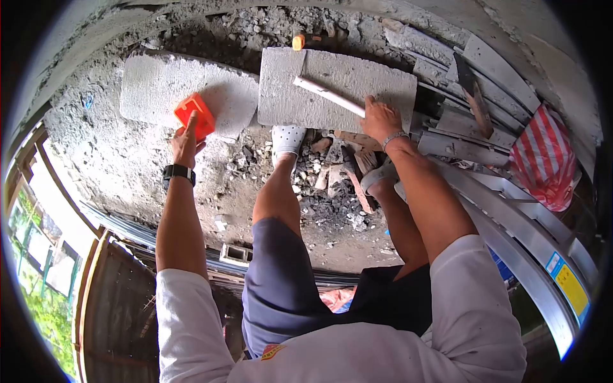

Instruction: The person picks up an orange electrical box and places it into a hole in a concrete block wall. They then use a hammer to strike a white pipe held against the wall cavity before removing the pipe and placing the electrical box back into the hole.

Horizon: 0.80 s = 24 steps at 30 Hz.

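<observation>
My left hand point(186, 142) is closed on an orange plastic box point(195, 115), fingers at its lower side. The box is held over the left concrete block point(150, 86), on which a shadow falls. My right hand point(382, 120) grips the lower right end of a thin white pipe point(327, 95). That pipe slants up and left across the right concrete block point(341, 67), and a thin dark line runs on the block's face near its far end. A yellow tape measure point(298, 42) sits at the block's back edge.
A hammer point(473, 97) lies on stacked grey planks point(488, 76) at the right. Beside them are a red-and-white striped bag point(546, 156) and an aluminium ladder point(511, 214). Rubble point(332, 172) covers the ground by my feet, with a hollow block point(236, 254) behind.
</observation>
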### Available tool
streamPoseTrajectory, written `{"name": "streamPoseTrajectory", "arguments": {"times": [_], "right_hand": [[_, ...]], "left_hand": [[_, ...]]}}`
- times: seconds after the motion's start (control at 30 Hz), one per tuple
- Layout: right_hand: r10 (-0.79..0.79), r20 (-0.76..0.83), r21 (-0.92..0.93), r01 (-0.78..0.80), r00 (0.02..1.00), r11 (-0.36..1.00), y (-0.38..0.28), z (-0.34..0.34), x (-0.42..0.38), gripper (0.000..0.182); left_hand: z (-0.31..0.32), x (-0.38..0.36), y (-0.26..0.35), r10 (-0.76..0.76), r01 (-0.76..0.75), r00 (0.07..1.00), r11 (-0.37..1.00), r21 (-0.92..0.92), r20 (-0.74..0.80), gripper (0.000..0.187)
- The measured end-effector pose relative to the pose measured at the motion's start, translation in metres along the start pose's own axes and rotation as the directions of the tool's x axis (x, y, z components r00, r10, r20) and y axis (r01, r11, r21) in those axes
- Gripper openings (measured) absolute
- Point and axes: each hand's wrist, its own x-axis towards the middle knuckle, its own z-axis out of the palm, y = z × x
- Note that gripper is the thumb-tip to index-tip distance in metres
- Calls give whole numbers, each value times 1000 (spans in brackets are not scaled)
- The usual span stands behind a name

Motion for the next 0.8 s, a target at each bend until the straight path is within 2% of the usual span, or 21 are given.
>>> {"name": "streamPoseTrajectory", "arguments": {"times": [0.03,0.07,0.13,0.17,0.2,0.23,0.27,0.33,0.37,0.4,0.47,0.5,0.53,0.57,0.6,0.63,0.67,0.73,0.8], "right_hand": [[-11,-34,-8,10,999,1000,5,8,-1,38],[-6,-27,-4,6,1000,1000,10,16,-2,38],[-76,-29,37,77,997,996,15,17,-9,29],[-75,-26,41,76,997,996,17,17,-12,29],[-152,-51,128,158,987,979,17,13,-18,26],[-224,-83,211,237,971,948,16,9,-23,24],[-217,-80,219,230,973,948,15,5,-26,24],[-163,-81,427,182,983,886,12,2,-36,22],[-157,-151,523,214,976,825,12,3,-41,23],[-149,-150,529,207,977,823,12,3,-46,23],[-107,-202,682,219,973,698,11,6,-56,26],[-14,-133,809,116,991,577,9,15,-60,26],[35,-125,859,91,991,504,5,14,-68,25],[53,-20,931,0,998,365,2,11,-75,25],[57,83,972,-94,995,214,-1,8,-81,24],[57,104,978,-113,993,175,-3,9,-87,26],[76,50,993,-58,996,107,-7,13,-92,25],[85,64,974,-43,994,-221,-16,7,-106,23],[108,67,967,-38,992,-254,-19,0,-119,22]], "left_hand": [[4,2,-1,7,-7,998,1000,-2,65,78],[5,3,0,2,-3,998,1000,5,69,78],[7,2,8,-14,23,999,977,213,-43,106],[6,9,10,139,-62,968,938,340,-209,113],[6,15,10,306,-117,888,873,474,-345,121],[16,2,24,492,-247,813,776,580,-313,113],[32,-19,47,658,-358,709,645,675,-253,105],[67,-38,85,722,-596,691,550,585,25,89],[93,-47,101,733,-670,660,477,569,163,86],[121,-51,115,732,-742,612,401,537,298,83],[171,-42,136,719,-801,533,258,540,446,78],[195,-31,140,683,-758,599,314,572,418,76],[218,-18,142,645,-711,659,368,599,386,75],[235,-5,144,597,-651,706,336,681,380,66],[246,-1,147,602,-665,694,326,671,395,66],[256,2,151,496,-642,728,248,726,474,60],[266,4,154,376,-621,756,153,768,536,55],[271,-9,155,450,-593,750,132,794,485,45],[271,-23,154,470,-615,728,127,778,499,41]]}}
